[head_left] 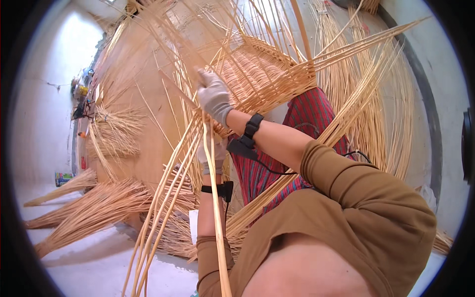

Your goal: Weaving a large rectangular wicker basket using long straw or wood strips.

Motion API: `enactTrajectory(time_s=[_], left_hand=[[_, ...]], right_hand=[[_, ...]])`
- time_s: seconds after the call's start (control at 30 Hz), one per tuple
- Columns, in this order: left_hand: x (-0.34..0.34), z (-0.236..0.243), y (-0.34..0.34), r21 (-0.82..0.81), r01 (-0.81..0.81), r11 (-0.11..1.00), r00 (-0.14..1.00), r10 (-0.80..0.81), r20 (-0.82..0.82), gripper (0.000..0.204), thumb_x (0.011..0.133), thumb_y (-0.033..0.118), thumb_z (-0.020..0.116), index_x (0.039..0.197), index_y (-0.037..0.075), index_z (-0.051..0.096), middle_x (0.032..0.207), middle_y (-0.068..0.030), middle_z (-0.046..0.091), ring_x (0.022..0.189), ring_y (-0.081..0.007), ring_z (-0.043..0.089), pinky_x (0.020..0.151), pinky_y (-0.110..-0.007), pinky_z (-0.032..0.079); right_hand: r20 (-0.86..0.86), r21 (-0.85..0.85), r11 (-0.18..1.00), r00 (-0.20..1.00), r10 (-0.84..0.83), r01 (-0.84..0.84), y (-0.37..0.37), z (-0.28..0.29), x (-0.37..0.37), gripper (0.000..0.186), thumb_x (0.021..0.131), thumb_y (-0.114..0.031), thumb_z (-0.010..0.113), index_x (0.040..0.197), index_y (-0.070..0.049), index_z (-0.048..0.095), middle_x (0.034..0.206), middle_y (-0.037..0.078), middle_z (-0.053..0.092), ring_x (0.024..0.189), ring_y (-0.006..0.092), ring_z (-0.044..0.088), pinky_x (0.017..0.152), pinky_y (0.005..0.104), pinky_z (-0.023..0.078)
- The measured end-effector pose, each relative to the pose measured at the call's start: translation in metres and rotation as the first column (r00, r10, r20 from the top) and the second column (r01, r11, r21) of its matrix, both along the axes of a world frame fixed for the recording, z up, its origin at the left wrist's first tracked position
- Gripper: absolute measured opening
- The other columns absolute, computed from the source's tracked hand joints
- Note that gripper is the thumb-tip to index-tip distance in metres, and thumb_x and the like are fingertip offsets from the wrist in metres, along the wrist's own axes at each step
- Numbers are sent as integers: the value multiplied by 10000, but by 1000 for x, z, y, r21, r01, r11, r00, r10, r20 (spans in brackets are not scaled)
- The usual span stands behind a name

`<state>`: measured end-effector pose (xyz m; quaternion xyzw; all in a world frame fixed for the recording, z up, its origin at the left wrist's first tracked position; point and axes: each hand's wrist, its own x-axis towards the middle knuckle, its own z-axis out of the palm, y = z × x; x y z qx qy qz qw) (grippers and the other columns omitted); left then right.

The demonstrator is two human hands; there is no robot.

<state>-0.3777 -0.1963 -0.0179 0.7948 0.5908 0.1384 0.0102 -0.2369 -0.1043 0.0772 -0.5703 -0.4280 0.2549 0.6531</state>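
A shallow rectangular wicker basket (pixel 252 74) with a woven base and low sides rests tilted by my lap, many upright willow rods rising from its rim. My right hand (pixel 215 96), in a pale work glove, is at the basket's near left corner, its fingers curled closed around rods there. Below that corner is my left hand (pixel 213 153), also gloved. Long willow rods (pixel 170 185) run down in front of it, and its fingers are hidden by the rods and the basket's edge. The rods above my right hand are smeared by motion.
A striped red cloth (pixel 309 116) covers my lap. Bundles of willow rods lie on the floor at the right (pixel 368 104), at the left (pixel 116 131) and at the lower left (pixel 96 208). Long loose rods (pixel 356 116) slant up past my right arm.
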Motion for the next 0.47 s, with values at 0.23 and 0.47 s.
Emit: enactTrajectory(time_s=[0.23, 0.47], left_hand=[[0, 8, 2, -8, 106, 994, 989, -104, 103, 691, 832, 354, 781, 1376, 80, 456, 886, -170, 641, 762, -361, 648, 667, -437, 519], [-10, 5, 8, -41, 162, 986, 972, -152, 179, 579, 872, 368, 751, 1289, 51, 504, 948, -177, 655, 787, -373, 646, 680, -425, 527]], right_hand=[[215, -296, 857, 845, 490, -422, -3, 72, 24, 670, 869, -343, 748, 1402, -22, 500, 1145, 206, 701, 956, 334, 692, 873, 396, 547], [412, 382, 814, 869, 275, -439, -18, 76, 37, 594, 894, -299, 724, 1387, -47, 507, 1132, 181, 687, 1075, 315, 658, 957, 366, 522]])
